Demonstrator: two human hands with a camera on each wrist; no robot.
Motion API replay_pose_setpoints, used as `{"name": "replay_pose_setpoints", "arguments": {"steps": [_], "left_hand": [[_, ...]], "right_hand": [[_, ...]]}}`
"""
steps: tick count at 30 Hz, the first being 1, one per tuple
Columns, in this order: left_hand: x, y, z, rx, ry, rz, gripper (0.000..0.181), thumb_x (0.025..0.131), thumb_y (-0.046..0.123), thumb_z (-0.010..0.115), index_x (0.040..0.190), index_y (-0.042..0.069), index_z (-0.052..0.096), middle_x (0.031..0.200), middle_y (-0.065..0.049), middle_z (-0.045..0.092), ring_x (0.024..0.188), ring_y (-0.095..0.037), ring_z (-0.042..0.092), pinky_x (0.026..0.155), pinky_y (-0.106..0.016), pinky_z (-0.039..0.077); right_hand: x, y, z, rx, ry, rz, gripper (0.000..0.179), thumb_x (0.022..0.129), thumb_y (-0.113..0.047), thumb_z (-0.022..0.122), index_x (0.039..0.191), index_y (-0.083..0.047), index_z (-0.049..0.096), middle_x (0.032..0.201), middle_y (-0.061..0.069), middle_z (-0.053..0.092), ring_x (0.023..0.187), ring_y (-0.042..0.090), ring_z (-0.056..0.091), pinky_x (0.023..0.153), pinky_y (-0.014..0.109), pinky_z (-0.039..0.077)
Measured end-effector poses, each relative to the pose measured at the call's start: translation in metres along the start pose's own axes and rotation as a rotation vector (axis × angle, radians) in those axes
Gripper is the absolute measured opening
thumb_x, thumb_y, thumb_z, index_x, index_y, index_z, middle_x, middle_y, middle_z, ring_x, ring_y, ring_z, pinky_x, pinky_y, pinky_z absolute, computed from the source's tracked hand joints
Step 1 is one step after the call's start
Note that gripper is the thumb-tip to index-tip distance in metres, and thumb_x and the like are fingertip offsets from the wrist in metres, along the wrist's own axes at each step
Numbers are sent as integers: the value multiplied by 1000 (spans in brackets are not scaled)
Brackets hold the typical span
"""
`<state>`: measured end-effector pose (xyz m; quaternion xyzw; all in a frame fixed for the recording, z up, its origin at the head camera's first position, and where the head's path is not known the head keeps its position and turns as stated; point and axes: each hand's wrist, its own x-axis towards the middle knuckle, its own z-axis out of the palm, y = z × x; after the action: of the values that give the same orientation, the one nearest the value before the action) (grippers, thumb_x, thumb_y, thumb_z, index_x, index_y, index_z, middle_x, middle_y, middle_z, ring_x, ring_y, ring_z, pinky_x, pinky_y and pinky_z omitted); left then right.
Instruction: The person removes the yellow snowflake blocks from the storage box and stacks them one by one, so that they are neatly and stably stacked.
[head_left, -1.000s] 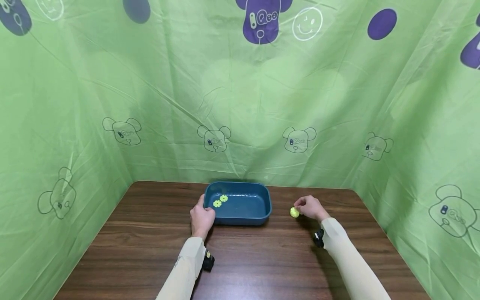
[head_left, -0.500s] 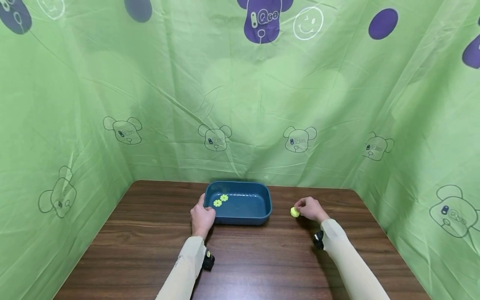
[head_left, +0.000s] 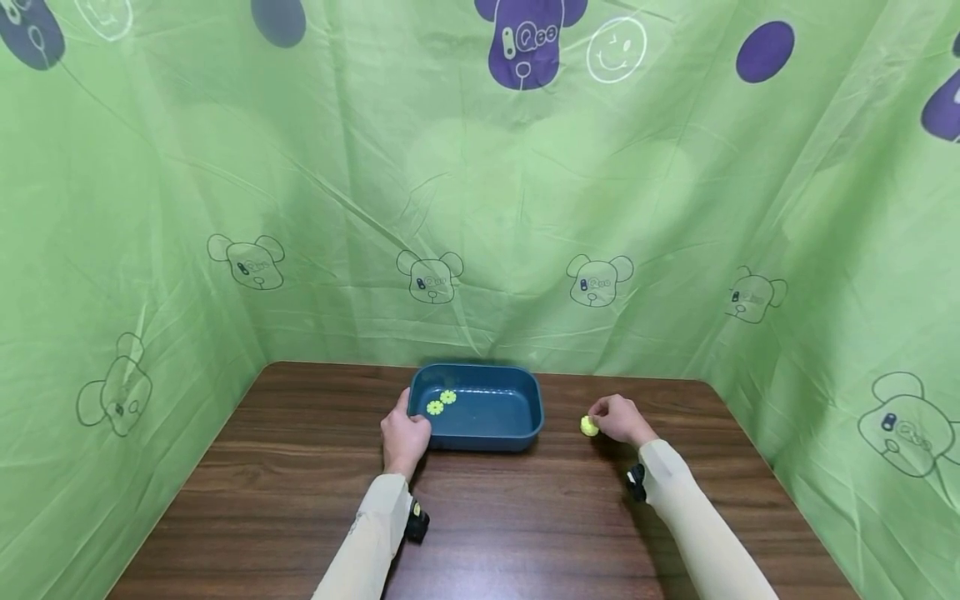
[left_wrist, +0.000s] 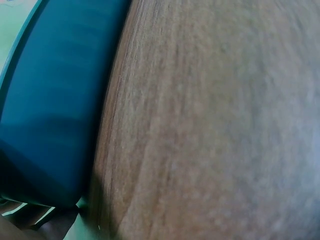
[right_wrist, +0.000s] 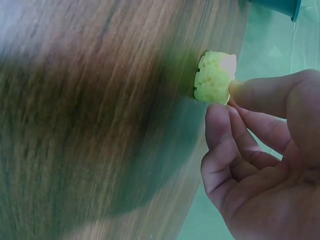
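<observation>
A dark blue rectangular plastic tub (head_left: 480,442) stands at the back of the table. My left hand (head_left: 405,435) grips its left end, thumb toward the near corner; in the left wrist view the fingers curl at the end of the tub wall (left_wrist: 55,110). Two yellow flower-shaped discs (head_left: 435,407) lie inside on the left. To the right of the tub, my right hand (head_left: 618,418) pinches at a short stack of yellow flower-shaped discs (right_wrist: 215,77) on the table. Thumb and fingertips (right_wrist: 218,120) meet at the near side of the stack.
The brown wood-grain table (head_left: 495,517) ends at a green printed curtain (head_left: 510,325) behind the tub, with more curtain at both sides. Black cameras sit on both wrists. A corner of the tub shows at the top of the right wrist view.
</observation>
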<state>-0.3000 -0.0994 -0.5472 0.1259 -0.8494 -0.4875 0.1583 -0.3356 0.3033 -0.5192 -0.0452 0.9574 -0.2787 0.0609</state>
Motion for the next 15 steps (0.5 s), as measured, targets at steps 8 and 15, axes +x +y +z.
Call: {"name": "replay_pose_setpoints", "arguments": {"steps": [8, 15], "left_hand": [[-2, -1, 0, 1, -7, -13, 62, 87, 6, 51, 148, 14, 52, 140, -21, 61, 125, -43, 59, 102, -56, 49], [0, 1, -1, 10, -9, -13, 63, 86, 6, 50, 149, 14, 52, 139, -21, 61, 124, -44, 59, 101, -56, 49]], "right_hand": [[2, -7, 5, -41, 132, -70, 18, 92, -13, 67, 105, -1, 72, 97, 12, 71, 90, 27, 66, 78, 44, 55], [12, -40, 4, 2, 219, -114, 21, 93, -16, 67, 109, -3, 70, 96, 10, 72, 89, 25, 68, 78, 45, 56]]}}
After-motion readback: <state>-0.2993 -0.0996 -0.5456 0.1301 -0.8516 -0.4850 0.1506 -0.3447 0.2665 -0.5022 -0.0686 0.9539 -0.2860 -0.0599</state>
